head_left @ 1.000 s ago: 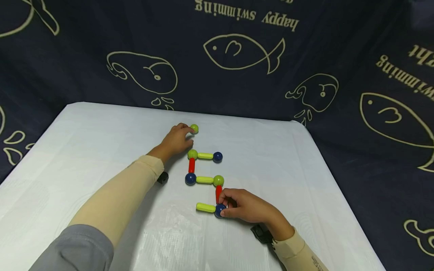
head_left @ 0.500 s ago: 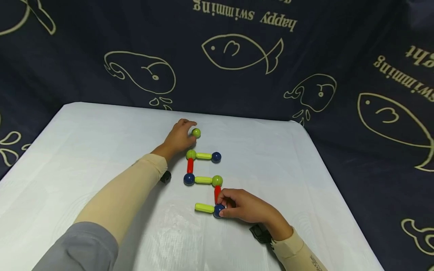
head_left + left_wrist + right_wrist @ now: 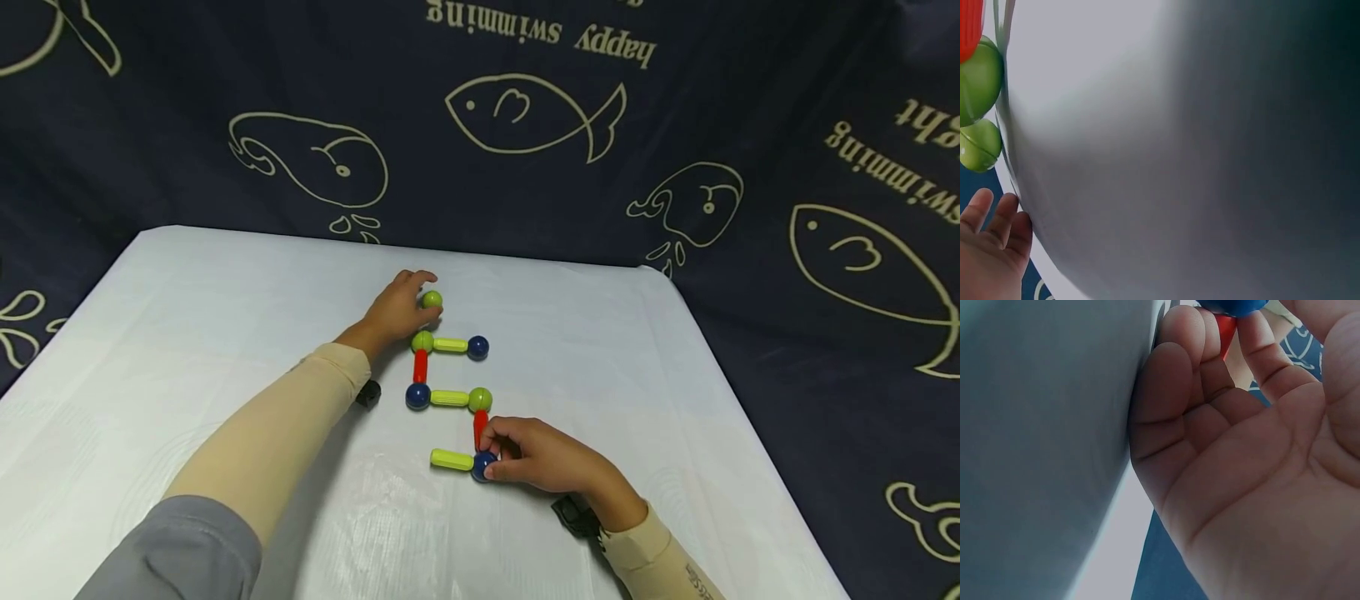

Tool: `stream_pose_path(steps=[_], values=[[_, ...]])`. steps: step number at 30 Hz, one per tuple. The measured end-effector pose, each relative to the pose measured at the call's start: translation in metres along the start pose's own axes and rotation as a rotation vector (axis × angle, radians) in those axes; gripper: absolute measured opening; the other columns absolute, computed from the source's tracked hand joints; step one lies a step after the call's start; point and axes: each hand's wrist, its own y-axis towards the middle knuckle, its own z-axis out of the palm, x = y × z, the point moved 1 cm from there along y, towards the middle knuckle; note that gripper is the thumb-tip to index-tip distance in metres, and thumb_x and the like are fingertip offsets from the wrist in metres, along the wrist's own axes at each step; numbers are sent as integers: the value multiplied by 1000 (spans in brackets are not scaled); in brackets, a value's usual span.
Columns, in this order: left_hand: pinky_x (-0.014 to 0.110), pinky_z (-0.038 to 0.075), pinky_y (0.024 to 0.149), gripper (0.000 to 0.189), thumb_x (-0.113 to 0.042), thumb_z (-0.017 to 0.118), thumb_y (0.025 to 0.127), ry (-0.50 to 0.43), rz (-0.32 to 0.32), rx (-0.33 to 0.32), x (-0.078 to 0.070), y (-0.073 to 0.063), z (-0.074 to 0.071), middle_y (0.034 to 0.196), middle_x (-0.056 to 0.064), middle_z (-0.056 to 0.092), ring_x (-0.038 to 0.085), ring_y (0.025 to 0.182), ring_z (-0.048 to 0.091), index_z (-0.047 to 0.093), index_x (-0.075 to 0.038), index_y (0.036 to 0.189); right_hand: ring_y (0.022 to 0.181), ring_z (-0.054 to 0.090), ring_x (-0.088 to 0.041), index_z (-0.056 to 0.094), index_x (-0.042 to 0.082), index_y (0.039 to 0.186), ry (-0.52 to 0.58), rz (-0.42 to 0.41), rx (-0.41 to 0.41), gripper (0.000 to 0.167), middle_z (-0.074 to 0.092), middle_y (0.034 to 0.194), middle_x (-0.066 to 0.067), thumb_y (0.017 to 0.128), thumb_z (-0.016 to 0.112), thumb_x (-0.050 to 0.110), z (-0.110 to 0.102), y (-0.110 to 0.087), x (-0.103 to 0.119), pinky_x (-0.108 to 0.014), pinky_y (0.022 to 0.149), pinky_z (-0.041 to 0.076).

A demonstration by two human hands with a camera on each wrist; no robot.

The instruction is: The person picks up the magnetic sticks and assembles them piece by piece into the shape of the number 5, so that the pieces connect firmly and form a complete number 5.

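Observation:
On the white table lies a zigzag of coloured rods and balls. At its near end my right hand (image 3: 551, 457) pinches a dark blue ball (image 3: 483, 467), curled fingers beside a red rod (image 3: 481, 429). A yellow-green rod (image 3: 452, 459) points left from that ball. At the far end, a loose green ball (image 3: 432, 299) sits between the spread thumb and fingers of my left hand (image 3: 397, 308). In the left wrist view this loose ball (image 3: 980, 147) shows past the chain's green ball (image 3: 979, 81), fingers extended below it.
The chain also has a blue ball (image 3: 418, 396) at the left corner, a green ball (image 3: 481, 399) and a far blue ball (image 3: 477, 347). Black wrist devices (image 3: 576, 517) sit under the wrists. A dark curtain (image 3: 525, 200) with fish drawings hangs behind the table (image 3: 600, 350).
The loose green ball has come nearer to the chain with my left hand, whose thumb and fingers have spread around it. My right hand stays at the blue ball.

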Motion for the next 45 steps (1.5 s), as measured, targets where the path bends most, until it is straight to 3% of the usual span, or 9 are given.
stream_pose_path(steps=[6, 12, 16, 19, 23, 27, 38, 45], values=[[44, 41, 104, 42, -26, 67, 95, 71, 31, 37, -2, 0, 1, 128, 17, 54, 31, 117, 53, 60, -9, 132, 74, 51, -6, 60, 25, 105, 2, 4, -2, 18, 56, 83, 7, 93, 72, 29, 0, -1, 0, -24, 67, 44], [42, 43, 99, 38, -22, 66, 95, 67, 14, 51, 1, -1, 1, 118, 15, 58, 28, 107, 54, 60, -7, 129, 74, 50, -6, 60, 25, 105, 0, 5, -1, 17, 56, 82, 7, 93, 73, 26, -1, -1, 1, -23, 66, 44], [43, 44, 99, 38, -20, 66, 95, 19, -6, 30, 5, -5, -1, 118, 15, 60, 28, 108, 55, 60, -6, 130, 74, 50, -5, 61, 24, 105, -3, -6, 1, 18, 56, 83, 7, 93, 72, 28, -1, 0, 0, -23, 67, 44], [42, 46, 96, 38, -19, 66, 95, -75, -27, -7, 8, -14, -6, 120, 15, 61, 28, 108, 57, 60, -4, 131, 74, 50, -5, 61, 23, 106, -1, -13, 5, 18, 56, 83, 7, 93, 72, 29, 0, 0, 1, -23, 67, 44], [39, 52, 82, 39, -21, 66, 96, -227, -70, -50, 10, -31, -12, 119, 13, 63, 27, 102, 60, 59, -5, 131, 74, 50, -5, 60, 24, 105, -4, -7, 10, 17, 56, 83, 7, 93, 72, 28, 0, 0, 1, -23, 67, 44], [35, 53, 71, 41, -26, 67, 95, -316, -91, -47, 4, -51, -15, 116, 10, 64, 26, 97, 62, 60, -9, 132, 74, 50, -5, 60, 25, 105, -8, 4, 8, 17, 56, 83, 7, 93, 72, 29, -1, -1, 1, -24, 67, 44], [34, 50, 69, 37, -22, 70, 93, -387, -48, 82, -2, -118, -15, 108, 8, 66, 21, 86, 62, 64, -12, 128, 74, 50, -6, 60, 25, 104, -14, -3, 2, 17, 54, 81, 8, 93, 72, 29, 0, 0, -1, -24, 66, 43], [33, 48, 66, 31, -18, 72, 91, -379, -16, 172, -15, -155, -16, 92, 1, 65, 19, 78, 58, 66, -13, 122, 74, 50, -7, 60, 26, 104, -8, -2, -3, 16, 55, 82, 7, 93, 71, 30, 0, -1, -1, -24, 66, 43]])
